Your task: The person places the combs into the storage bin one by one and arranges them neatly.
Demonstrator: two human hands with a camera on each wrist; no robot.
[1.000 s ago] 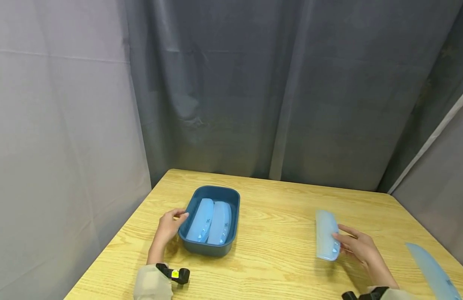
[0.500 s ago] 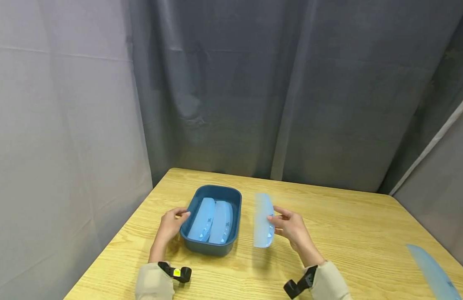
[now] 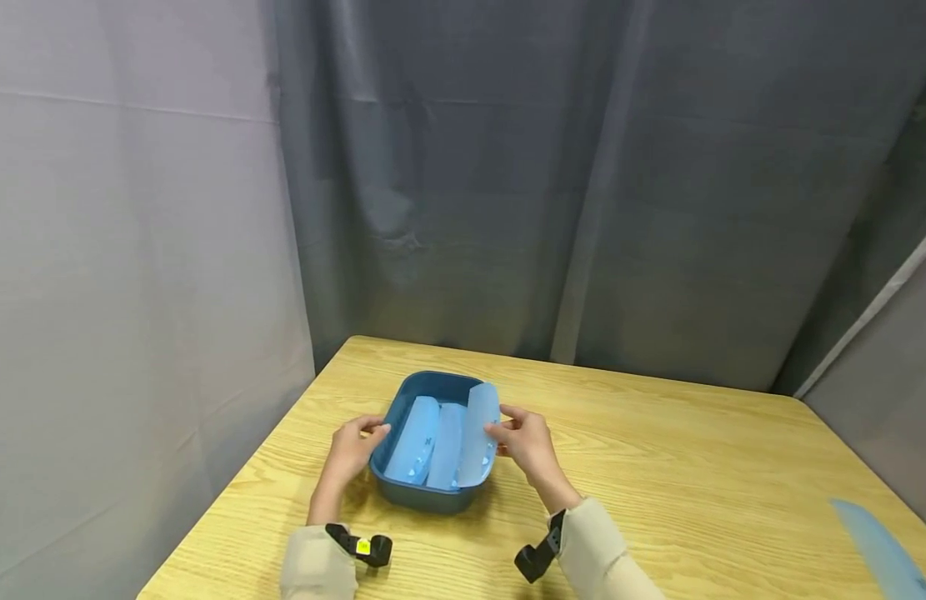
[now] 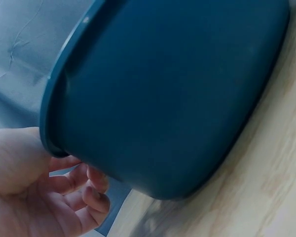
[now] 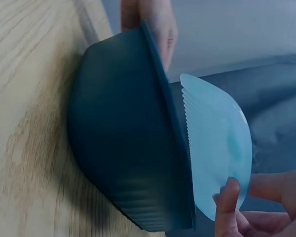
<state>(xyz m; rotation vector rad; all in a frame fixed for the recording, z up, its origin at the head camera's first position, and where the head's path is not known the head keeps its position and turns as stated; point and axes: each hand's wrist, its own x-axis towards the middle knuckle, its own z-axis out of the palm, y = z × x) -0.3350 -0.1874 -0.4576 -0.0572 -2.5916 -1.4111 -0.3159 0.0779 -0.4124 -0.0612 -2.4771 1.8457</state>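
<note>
A dark blue plastic tub (image 3: 432, 500) stands on the table, with two light blue scrapers, a left one (image 3: 415, 442) and a middle one (image 3: 446, 450), side by side inside. My left hand (image 3: 347, 450) pinches the tub's left rim; the fingers curl below the rim in the left wrist view. Over the tub's right side my right hand (image 3: 528, 450) holds a third light blue dough scraper (image 3: 479, 437) by its curved edge. In the right wrist view this scraper (image 5: 219, 143) shows a toothed straight edge facing the tub mouth, thumb and fingers pinching its rounded side.
Another light blue scraper (image 3: 878, 550) lies at the right edge of the wooden table (image 3: 695, 467), partly cut off by the frame. A grey curtain (image 3: 463, 208) hangs behind the table, and a paler one (image 3: 132, 292) on the left.
My right hand has carried its scraper leftward across the table, from the right side to over the tub. The left hand keeps its hold on the rim.
</note>
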